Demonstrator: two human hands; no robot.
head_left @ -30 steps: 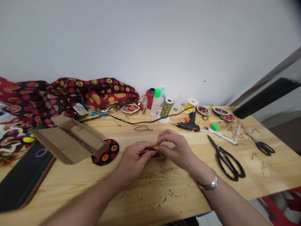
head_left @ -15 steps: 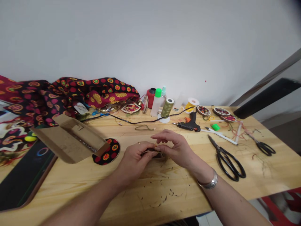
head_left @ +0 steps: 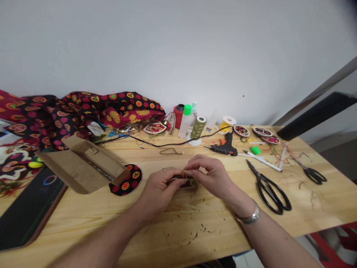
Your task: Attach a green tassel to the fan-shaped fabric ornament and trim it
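Observation:
Between my hands, just above the wooden table, is a small dark patterned fabric piece (head_left: 186, 183) with a pale edge. My left hand (head_left: 162, 186) is closed on its left end, thumb on the near side. At its top my right hand (head_left: 208, 175) pinches a thin yellow cord (head_left: 185, 173), which forms a small loop by the fingertips. Fingers cover much of the piece, so its full shape is hidden. To the left of my left hand lies a round black fabric piece with flower motifs (head_left: 126, 182), partly under an open cardboard box (head_left: 92, 163).
Large scissors (head_left: 269, 190) and a smaller pair (head_left: 314, 173) lie at the right. A black glue gun (head_left: 227, 146) rests behind my right hand, its cable running left. Bottles (head_left: 184, 123) and thread spools (head_left: 199, 127) stand by the wall. A phone (head_left: 30, 204) lies at the left.
My right fingers have curled in and closed together at the top of the piece. The yellow cord loop now shows more clearly. My left hand stays in place.

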